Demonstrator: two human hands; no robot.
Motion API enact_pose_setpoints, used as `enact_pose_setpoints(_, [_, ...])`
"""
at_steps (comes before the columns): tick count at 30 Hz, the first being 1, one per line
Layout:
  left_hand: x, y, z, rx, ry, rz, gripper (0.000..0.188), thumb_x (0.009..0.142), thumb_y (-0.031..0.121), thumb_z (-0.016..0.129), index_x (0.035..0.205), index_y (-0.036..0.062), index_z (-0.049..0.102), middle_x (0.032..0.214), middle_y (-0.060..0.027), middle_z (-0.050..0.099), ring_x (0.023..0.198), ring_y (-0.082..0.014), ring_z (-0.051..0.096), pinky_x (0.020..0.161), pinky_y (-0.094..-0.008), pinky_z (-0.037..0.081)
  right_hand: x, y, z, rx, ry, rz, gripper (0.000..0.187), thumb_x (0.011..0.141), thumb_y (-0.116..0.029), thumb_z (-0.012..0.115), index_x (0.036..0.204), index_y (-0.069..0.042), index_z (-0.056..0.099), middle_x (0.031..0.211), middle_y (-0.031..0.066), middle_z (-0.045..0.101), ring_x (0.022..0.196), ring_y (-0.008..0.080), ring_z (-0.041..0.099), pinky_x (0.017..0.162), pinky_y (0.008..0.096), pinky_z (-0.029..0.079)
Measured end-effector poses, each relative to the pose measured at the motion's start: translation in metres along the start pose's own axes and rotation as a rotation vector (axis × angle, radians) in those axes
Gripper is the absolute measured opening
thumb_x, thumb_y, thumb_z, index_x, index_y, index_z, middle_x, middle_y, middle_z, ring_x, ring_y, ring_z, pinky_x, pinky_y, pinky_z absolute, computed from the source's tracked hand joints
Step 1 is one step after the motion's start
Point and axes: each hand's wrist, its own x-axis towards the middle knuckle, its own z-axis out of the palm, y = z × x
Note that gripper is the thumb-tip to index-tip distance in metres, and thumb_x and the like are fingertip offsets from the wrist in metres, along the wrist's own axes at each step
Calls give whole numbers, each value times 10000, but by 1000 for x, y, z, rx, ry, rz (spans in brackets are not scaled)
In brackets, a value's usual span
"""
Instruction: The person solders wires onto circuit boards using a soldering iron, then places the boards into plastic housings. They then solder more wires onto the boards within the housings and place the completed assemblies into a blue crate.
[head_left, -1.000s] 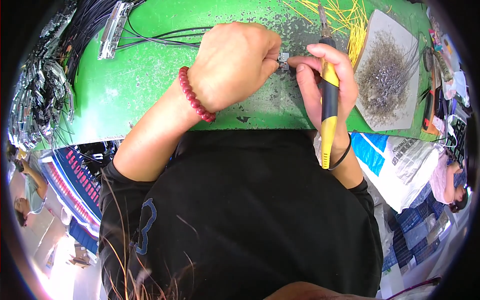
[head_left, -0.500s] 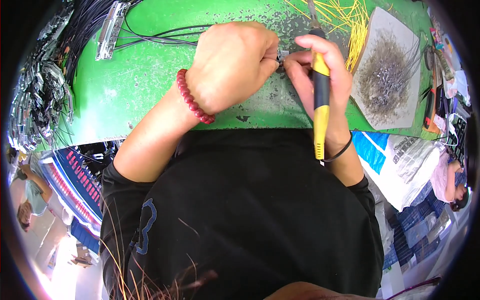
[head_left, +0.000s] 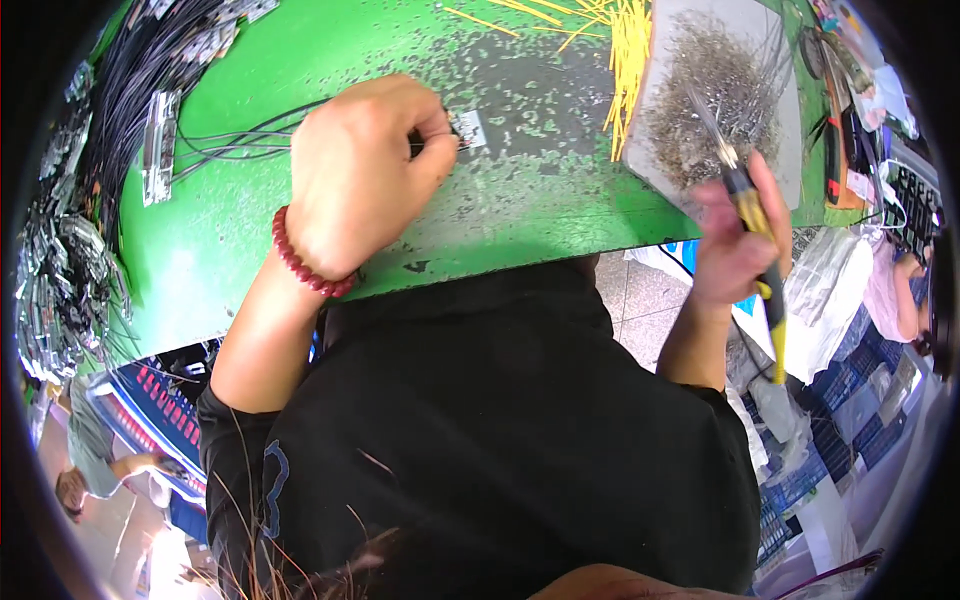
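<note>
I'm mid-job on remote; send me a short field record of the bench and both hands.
left hand: curled, fingertips beside a small pale part; exact grip hidden
right hand: holding a yellow-and-black soldering iron
iron tip: in front of the debris on the grey board; contact unclear
left side: black cables, shiny metal pieces
far edge: yellow wires
surface: green tabletop, worn
wrist: red bead bracelet, left

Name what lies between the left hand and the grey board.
In the head view, past the left hand: a small pale piece, green tabletop, thin yellow strands.
</note>
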Motion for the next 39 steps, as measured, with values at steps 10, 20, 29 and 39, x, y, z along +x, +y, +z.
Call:
enact_pose_setpoints(10, [2,5,0,-66,-40,-96,42,691,55,642,688,26,611,698,-64,622,562,-206,575,531,-301,460,-4,25,-50,-146,462,107,110,769,0,502,846,57,557,762,102,574,585,103,538,504,185,464])
enact_pose_setpoints(20, [2,8,0,-72,-65,-138,49,701,60,651,706,20,623,711,-66,634,602,-185,603,550,-283,468,-5,32,-57,-62,456,85,131,729,32,532,850,55,578,745,109,597,604,143,590,592,236,512])
enact_pose_setpoints(29, [1,3,-2,-19,-47,-99,41,684,95,646,677,61,623,684,-58,621,580,-232,585,539,-319,462,0,22,-44,-168,521,23,140,713,-16,482,809,59,551,688,107,563,545,136,549,506,212,436])
enact_pose_setpoints(39, [-1,2,2,70,-47,-83,50,700,71,654,699,40,616,743,-53,641,642,-224,606,550,-302,464,-20,6,46,243,-16,-9,256,793,-176,657,880,41,553,766,104,564,633,127,493,583,251,394])
